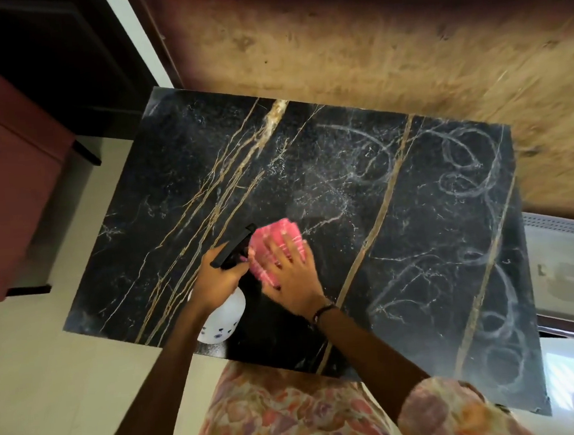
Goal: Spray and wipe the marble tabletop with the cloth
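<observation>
Right hand (291, 272) is lying flat, fingers straight and spread, pressing the pink cloth (274, 244) onto the black marble tabletop (418, 241), near the front edge, a bit left of centre. Hand looks motion-blurred. Left hand (220, 277) is gripping the neck of the spray bottle (223, 316), fingers curled round it under the black trigger head (234, 245). The bottle is white and translucent, tilted, nozzle pointing up and away, just beside the cloth on its left. Can't tell whether the base is touching the marble. Pale swirl streaks and fine speckle are showing on the right half of the top. A dark wristband (322, 312) is sitting on the right wrist. A reddish seat (10, 170) is standing off to the left on the light floor.
</observation>
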The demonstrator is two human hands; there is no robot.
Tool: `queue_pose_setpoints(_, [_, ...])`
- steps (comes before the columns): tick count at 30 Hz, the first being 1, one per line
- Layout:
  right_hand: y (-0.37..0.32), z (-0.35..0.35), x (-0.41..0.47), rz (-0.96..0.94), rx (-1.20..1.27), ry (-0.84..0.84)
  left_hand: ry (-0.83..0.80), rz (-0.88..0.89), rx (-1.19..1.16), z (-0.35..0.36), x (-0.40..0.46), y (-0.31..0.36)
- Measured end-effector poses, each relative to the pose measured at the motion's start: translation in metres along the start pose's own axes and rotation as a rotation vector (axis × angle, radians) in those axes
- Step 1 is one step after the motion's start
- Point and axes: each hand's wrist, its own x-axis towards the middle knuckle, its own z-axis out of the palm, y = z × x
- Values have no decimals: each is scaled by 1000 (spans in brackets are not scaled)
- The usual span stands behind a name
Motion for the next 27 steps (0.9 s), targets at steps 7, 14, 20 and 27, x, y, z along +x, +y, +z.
queue_pose_setpoints(7, [73,0,-53,-30,-39,47,-31,22,4,-7,21,6])
queue_pose_setpoints(14, [65,-19,54,354,28,9,-58,62,56,-11,52,17])
queue_pose_setpoints(20, [25,-4,56,11,-21,-6,-73,51,28,-5,79,33])
queue_pose_setpoints(27, [117,-17,23,209,-70,57,-132,101,17,-1,113,46])
